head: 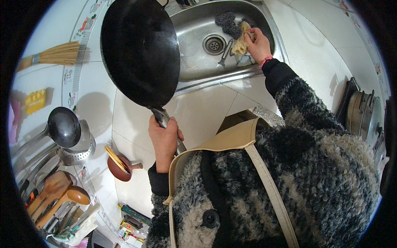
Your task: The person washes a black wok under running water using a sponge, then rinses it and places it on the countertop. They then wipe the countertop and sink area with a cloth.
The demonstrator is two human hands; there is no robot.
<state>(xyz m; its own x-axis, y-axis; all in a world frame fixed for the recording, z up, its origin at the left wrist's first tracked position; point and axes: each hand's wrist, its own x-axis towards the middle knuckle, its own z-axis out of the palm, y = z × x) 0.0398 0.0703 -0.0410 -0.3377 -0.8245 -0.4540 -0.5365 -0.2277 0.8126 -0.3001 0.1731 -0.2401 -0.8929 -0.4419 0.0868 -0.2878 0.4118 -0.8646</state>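
Observation:
My left hand [164, 136] grips the metal handle of a black wok [139, 52], which is tilted up over the left side of a stainless steel sink [192, 74]. Over the sink's right side, my right hand [259, 45] pinches a tan loofah-like scrubber [240, 45] between thumb and fingers. Just behind the scrubber, a dark grey mesh scouring cloth [228, 24] lies in the basin. A peeler-like tool with a dark handle [225, 53] rests between the drain strainer [214, 44] and the scrubber. Part of a clear plastic-like piece [245, 59] shows below my right hand.
On the left wall hang a bamboo brush [57, 54], a yellow sponge [35, 101], a black ladle [64, 127] and a skimmer [77, 153]. A small reddish-brown pot with sticks [120, 169] stands on the tiled counter. Lidded cookware [366, 114] leans at the far right.

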